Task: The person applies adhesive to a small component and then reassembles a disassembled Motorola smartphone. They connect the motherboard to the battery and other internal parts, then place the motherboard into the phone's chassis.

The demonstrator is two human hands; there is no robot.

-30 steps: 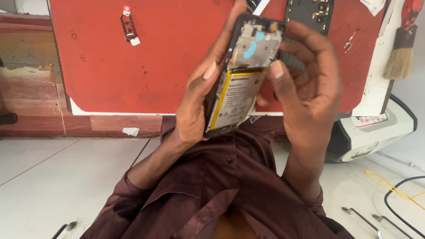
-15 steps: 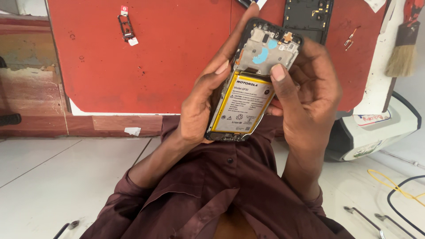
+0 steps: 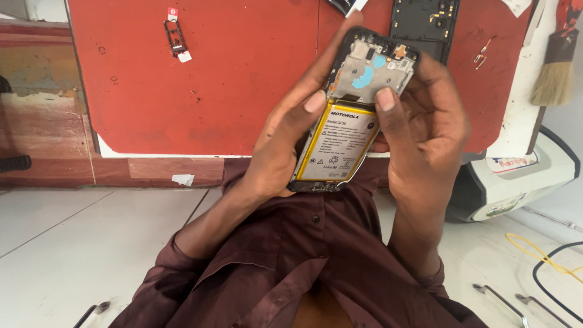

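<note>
Head view: both hands [image 3: 425,133] have raised the opened phone [image 3: 349,121] closer.

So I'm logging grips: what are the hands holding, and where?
Both hands, left and right, hold the opened phone by its long side edges, thumbs on its back.

Red mat [image 3: 212,79] lying far, small black frame part [image 3: 175,36] on its left, black phone back cover [image 3: 424,24] right, brush [image 3: 554,67] far right
</note>
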